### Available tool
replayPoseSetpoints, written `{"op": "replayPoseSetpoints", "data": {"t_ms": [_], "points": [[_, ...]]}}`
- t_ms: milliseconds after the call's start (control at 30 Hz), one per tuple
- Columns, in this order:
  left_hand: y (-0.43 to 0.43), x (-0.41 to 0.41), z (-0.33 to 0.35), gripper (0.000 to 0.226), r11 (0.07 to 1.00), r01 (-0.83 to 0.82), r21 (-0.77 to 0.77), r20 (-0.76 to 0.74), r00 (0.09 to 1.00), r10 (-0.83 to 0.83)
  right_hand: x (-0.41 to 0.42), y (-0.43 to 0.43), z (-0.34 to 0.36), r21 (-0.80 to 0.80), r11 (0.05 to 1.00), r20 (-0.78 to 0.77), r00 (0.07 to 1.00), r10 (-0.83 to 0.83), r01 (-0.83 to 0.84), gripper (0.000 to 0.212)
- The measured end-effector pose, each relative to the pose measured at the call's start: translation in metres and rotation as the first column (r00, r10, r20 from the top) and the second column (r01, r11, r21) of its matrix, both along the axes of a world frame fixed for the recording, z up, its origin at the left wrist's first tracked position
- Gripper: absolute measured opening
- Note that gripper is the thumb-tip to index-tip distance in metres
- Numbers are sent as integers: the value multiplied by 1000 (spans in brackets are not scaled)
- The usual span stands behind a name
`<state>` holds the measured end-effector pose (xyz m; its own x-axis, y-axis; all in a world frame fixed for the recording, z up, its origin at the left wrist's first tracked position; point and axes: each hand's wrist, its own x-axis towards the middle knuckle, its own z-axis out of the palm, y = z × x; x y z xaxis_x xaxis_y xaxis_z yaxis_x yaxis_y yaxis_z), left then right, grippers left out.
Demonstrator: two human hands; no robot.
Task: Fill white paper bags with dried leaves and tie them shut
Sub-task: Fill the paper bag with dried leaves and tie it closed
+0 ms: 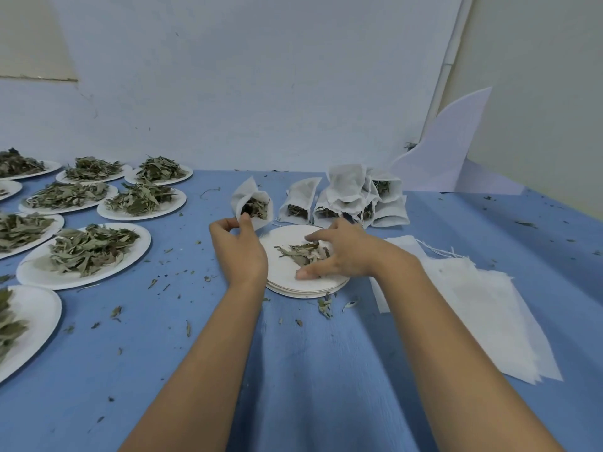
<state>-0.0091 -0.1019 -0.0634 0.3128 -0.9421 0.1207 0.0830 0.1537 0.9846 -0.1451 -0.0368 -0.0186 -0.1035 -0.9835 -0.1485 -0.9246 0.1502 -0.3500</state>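
Left hand [239, 252]: thumb and fingertips pinch the near lip of a small white paper drawstring bag [254, 194], holding it tilted with its mouth open toward me. Dark leaves already show inside.

Right hand [342, 252]: fingers spread and lightly curved over a thin scatter of dried grey-green leaves [301, 252] on the top of a stack of round white paper plates [306, 293]. It touches the leaves but I see no bunch enclosed.

The bag sits just beyond the plates, on the blue tablecloth [310, 370].

Handling, as I judge it: the bag is featherweight and limp, so it collapses unless the lip is held. I take it by the rim, never the body. The leaves are brittle and crumble if squeezed, so I scoop them loosely.

Filled white bags [355, 197] are heaped behind, and flat empty bags [473, 305] lie to the right.
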Motion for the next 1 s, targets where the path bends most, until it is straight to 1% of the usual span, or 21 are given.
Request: {"op": "replayPoseSetpoints", "data": {"t_ms": [67,167,333,467,567,667,733,800,867,933,1000], "points": [[3,-3,0,18,1000,26,-5,9,1000,-26,4,-2,-4,-1,1000,19,1000,17,-17,80],[5,-4,1,18,999,44,-8,12,999,-44,9,-5,-8,-71,997,52,998,28,-24,69],[4,-3,0,18,999,45,-8,9,999,-45,15,-11,-13,-208,978,30,999,32,-25,51],[4,-4,-1,18,999,47,-10,13,999,-47,20,-14,-15,-256,966,-21,999,36,-40,39],[5,-4,-1,18,999,54,-9,22,998,-54,27,-14,-18,-321,946,-43,999,29,-41,9],[5,-3,1,18,998,53,-15,18,998,-53,30,-15,-22,-375,927,-80,997,-10,-21,20],[5,-2,2,17,998,50,-30,30,998,-49,31,-16,-26,-393,919,-88,995,-37,-1,19],[6,0,2,16,997,50,-56,51,998,-47,30,-17,-28,-419,907,-23,998,-56,42,19],[7,1,2,15,995,51,-90,65,997,-46,26,-15,-26,-456,882,119,990,-74,121,17],[9,1,2,13,991,59,-122,83,995,-49,20,-14,-19,-451,866,315,946,-71,215,16],[11,1,3,11,986,66,-156,127,991,-47,17,-12,-11,-395,881,456,888,-59,262,16]]}}
